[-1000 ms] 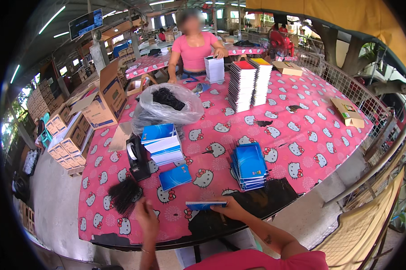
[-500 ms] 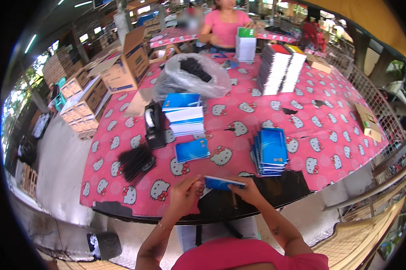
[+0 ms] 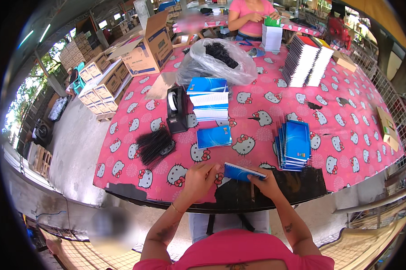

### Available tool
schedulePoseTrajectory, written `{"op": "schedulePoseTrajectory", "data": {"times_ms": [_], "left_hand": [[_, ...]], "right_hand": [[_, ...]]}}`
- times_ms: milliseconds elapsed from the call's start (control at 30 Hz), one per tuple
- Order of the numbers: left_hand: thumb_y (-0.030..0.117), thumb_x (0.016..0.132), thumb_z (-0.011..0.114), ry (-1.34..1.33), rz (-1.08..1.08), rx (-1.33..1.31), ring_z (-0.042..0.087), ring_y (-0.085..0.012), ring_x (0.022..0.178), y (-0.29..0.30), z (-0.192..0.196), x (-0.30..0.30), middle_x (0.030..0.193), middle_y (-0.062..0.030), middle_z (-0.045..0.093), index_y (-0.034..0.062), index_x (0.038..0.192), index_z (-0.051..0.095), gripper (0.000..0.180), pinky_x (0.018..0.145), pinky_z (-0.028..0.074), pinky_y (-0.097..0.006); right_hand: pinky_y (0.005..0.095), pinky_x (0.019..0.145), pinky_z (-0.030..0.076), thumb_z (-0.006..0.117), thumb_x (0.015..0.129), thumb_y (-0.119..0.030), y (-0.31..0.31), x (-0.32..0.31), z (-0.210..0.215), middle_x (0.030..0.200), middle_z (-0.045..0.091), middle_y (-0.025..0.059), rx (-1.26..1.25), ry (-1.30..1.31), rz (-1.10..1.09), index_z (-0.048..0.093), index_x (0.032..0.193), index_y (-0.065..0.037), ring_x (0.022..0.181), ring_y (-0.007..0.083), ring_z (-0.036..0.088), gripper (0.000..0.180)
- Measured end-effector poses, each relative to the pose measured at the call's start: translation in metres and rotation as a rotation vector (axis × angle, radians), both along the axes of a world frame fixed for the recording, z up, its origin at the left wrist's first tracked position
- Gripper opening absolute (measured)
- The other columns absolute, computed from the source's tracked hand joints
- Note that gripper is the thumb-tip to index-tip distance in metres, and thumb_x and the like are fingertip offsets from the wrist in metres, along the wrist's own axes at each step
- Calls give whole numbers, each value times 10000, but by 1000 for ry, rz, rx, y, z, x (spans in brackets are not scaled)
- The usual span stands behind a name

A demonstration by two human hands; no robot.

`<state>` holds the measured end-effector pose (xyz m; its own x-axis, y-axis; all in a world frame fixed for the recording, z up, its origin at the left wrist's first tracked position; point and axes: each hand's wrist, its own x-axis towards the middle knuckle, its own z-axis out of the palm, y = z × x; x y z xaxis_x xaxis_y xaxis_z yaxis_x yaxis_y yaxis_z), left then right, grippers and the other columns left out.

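Site type: notebook-binding workshop. Indicators: a worktop (image 3: 266, 137) carrying stacked spiral-bound notebooks (image 3: 297, 140), black plastic binding coils (image 3: 152, 146) and a tape dispenser (image 3: 177, 114); cardboard cartons (image 3: 105, 87) stacked on pallets; a concrete floor (image 3: 70, 144); a co-worker (image 3: 251, 14) opposite.

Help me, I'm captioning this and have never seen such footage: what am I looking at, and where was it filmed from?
There is no machine here, only a person's bare hands. A wide fisheye camera worn on their head looks down at them, which is why straight edges bend. The right hand holds a blue notebook. The left hand is near that notebook's left end; whether it holds anything is unclear. On the pink patterned table are black spiral coils, a black tape dispenser, stacked notebooks and an open plastic bag. A co-worker is across the table.
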<state>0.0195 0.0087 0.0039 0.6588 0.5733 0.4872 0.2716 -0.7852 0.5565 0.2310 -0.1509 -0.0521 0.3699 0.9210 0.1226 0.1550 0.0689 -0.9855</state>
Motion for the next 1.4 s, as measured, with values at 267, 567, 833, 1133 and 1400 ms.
{"op": "schedulePoseTrajectory", "data": {"times_ms": [267, 567, 833, 1133, 1400], "left_hand": [[210, 941, 677, 55, -28, -47, 603, -328, 588, 15, -5, 1, 689, -139, 607, 26, 897, 698, 190, 522, 450, -426], [170, 874, 738, 27, -224, 90, 625, -296, 778, 18, 5, 10, 864, -98, 623, 81, 995, 672, 164, 645, 491, -397], [442, 953, 587, 271, -103, 422, 553, -347, 1167, -7, 20, 27, 1308, -173, 562, 74, 1378, 532, 565, 1012, 372, -572], [581, 916, 552, 341, 77, 554, 316, -387, 1455, -14, 16, 37, 1545, -207, 380, -19, 1461, 410, 822, 1132, 144, -686], [607, 871, 588, 383, 2, 551, 309, -416, 1452, -26, 18, 31, 1531, -245, 378, -20, 1461, 404, 881, 1110, 199, -691]], "right_hand": [[243, 774, 469, 676, 910, -40, -1, -2, 5, 981, 708, 48, -3, -1, -2, 680, 1209, 0, 853, 79, 573, 301], [268, 904, 476, 676, 925, -58, -6, -1, 4, 1088, 723, 84, -15, 29, 32, 675, 1200, 16, 1000, 112, 619, 285], [277, 834, 487, 683, 943, -115, -12, -16, 22, 986, 702, 60, 0, 76, -51, 685, 1177, 12, 920, 102, 599, 267], [255, 737, 473, 681, 950, -140, -8, -26, 24, 917, 663, 15, 30, 142, -82, 689, 1171, -1, 808, 76, 560, 261], [244, 733, 489, 704, 930, -131, -10, -34, 31, 950, 672, 7, 5, 234, -61, 697, 1194, -11, 850, 71, 591, 290]]}}
